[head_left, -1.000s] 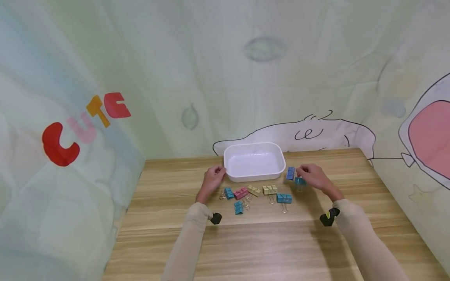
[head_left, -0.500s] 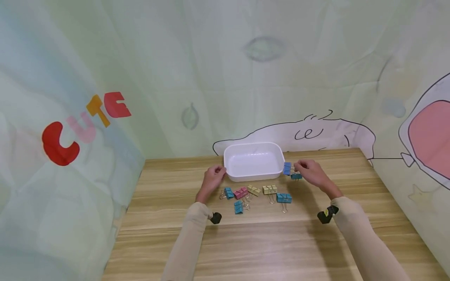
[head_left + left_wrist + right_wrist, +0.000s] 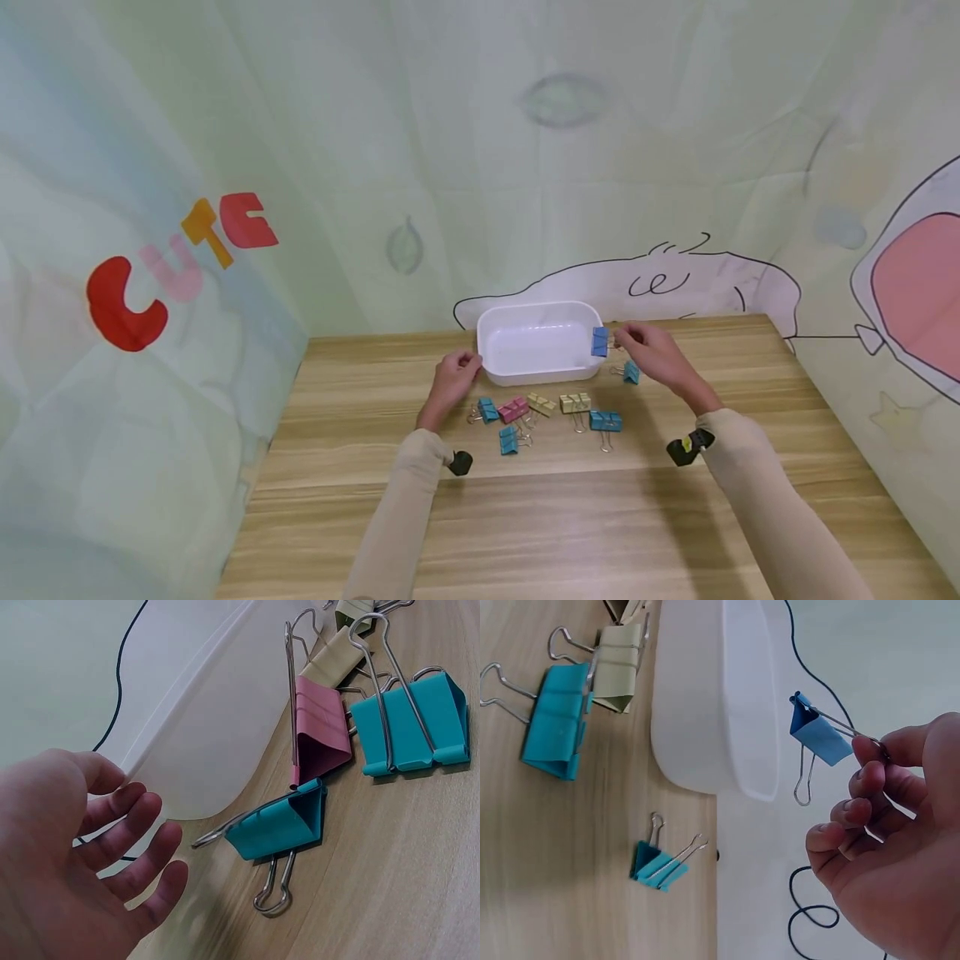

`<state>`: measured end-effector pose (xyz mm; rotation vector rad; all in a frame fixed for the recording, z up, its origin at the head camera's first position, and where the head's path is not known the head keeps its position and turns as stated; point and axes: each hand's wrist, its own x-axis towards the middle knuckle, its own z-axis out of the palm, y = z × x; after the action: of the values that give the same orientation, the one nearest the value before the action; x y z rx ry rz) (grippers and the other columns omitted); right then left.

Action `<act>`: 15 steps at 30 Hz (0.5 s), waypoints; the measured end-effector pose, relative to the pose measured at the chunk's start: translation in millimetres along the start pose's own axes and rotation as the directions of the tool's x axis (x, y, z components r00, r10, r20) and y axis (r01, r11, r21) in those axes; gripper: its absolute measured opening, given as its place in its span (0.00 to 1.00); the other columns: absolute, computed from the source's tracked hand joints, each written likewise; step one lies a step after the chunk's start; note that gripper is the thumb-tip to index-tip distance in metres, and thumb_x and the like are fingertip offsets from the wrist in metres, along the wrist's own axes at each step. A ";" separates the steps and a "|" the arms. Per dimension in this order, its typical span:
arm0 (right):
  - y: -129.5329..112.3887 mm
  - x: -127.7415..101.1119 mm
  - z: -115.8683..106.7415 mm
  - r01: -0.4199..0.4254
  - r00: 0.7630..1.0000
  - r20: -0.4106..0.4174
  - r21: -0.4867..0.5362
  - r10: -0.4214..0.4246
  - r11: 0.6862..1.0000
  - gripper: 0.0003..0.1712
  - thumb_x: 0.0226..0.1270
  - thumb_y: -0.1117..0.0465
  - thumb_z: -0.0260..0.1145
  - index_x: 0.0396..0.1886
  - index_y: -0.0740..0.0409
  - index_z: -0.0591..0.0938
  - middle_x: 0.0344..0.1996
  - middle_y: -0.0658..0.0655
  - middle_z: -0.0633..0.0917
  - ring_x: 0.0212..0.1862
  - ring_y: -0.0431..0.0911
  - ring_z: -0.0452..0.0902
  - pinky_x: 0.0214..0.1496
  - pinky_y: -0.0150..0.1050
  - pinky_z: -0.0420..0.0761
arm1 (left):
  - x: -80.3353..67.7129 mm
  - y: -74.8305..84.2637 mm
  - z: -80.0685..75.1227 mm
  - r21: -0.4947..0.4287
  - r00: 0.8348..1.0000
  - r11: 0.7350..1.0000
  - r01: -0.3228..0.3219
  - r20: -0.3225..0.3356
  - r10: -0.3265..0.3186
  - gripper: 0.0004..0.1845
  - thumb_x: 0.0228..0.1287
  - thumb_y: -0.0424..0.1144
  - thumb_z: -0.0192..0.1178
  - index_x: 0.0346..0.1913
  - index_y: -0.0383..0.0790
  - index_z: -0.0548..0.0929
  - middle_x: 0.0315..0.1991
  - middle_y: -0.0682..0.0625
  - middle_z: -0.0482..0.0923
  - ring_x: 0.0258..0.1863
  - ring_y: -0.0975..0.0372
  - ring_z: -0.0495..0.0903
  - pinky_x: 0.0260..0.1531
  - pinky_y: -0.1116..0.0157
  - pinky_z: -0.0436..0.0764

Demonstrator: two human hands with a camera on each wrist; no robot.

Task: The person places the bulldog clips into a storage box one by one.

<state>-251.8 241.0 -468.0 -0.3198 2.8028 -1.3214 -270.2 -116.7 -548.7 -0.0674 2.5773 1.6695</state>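
The binder clip point(image 3: 600, 342) in the right hand point(image 3: 651, 353) is blue, with silvery wire handles. The tray point(image 3: 540, 310) is plain white. On the pale wood-grain desk point(image 3: 525, 517) lie other clips point(image 3: 551, 412) — teal, pink, cream-yellow. At 9 o'clock, the pale green backdrop point(image 3: 420, 150) bears red, pink and orange letters point(image 3: 176, 267); both sleeves point(image 3: 401, 508) are beige.

Two arms in view, both in long, close-fitting beige fabric sleeves point(image 3: 405, 492) that run to the wrists and crease softly near the cuffs. Small black wrist-worn camera unit point(image 3: 459, 463) strapped at the left cuff; a matching black unit with a yellow mark point(image 3: 688, 446) at the right cuff. Left hand point(image 3: 452, 382) and right hand point(image 3: 651, 354) bare: no gloves, rings or watch showing. Short, unpainted fingernails point(image 3: 853, 805) seen close in the right wrist view.
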 end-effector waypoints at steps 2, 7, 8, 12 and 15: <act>-5.9 4.7 0.9 0.027 1.000 0.010 -0.021 -0.027 0.999 0.20 0.84 0.54 0.53 0.44 0.66 0.84 0.37 0.60 0.83 0.38 0.52 0.73 0.40 0.44 0.74 | 0.1 0.2 -0.2 0.000 1.000 1.000 -0.004 -0.001 0.004 0.14 0.79 0.39 0.56 0.47 0.30 0.84 0.38 0.43 0.82 0.37 0.57 0.78 0.38 0.66 0.76; -22.3 16.1 3.9 0.059 0.996 0.065 -0.086 -0.054 0.995 0.19 0.83 0.54 0.55 0.43 0.65 0.84 0.32 0.58 0.80 0.34 0.51 0.71 0.35 0.43 0.72 | 0.6 -0.1 -0.4 0.005 1.000 1.000 -0.012 -0.006 0.012 0.13 0.78 0.39 0.56 0.46 0.30 0.84 0.37 0.43 0.82 0.37 0.57 0.78 0.38 0.66 0.76; -25.5 18.4 4.9 0.062 0.995 0.079 -0.094 -0.054 0.994 0.19 0.83 0.53 0.55 0.43 0.65 0.84 0.32 0.57 0.80 0.34 0.51 0.72 0.35 0.43 0.72 | 0.6 -0.3 -0.5 0.006 1.000 1.000 -0.012 -0.006 0.012 0.13 0.78 0.39 0.56 0.46 0.31 0.84 0.37 0.43 0.82 0.37 0.57 0.78 0.38 0.66 0.76; -39.0 28.1 8.8 0.105 0.987 0.131 -0.123 -0.089 0.987 0.17 0.83 0.55 0.56 0.43 0.64 0.84 0.33 0.59 0.82 0.35 0.51 0.73 0.36 0.43 0.73 | -0.5 0.6 -0.8 0.009 1.000 1.000 -0.006 0.000 0.006 0.13 0.78 0.40 0.56 0.45 0.32 0.84 0.37 0.43 0.82 0.37 0.57 0.78 0.39 0.66 0.76; -50.3 35.8 12.3 0.153 0.977 0.168 -0.137 -0.129 0.979 0.15 0.82 0.58 0.57 0.41 0.64 0.84 0.32 0.59 0.83 0.35 0.50 0.74 0.36 0.43 0.75 | -1.0 0.6 -0.9 0.014 1.000 1.000 -0.006 0.001 0.006 0.14 0.78 0.41 0.55 0.45 0.32 0.84 0.38 0.43 0.82 0.38 0.57 0.77 0.39 0.66 0.75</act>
<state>-276.7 193.5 -435.1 -0.6118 2.7930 -1.0564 -269.3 -117.2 -547.7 -0.0585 2.5904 1.6526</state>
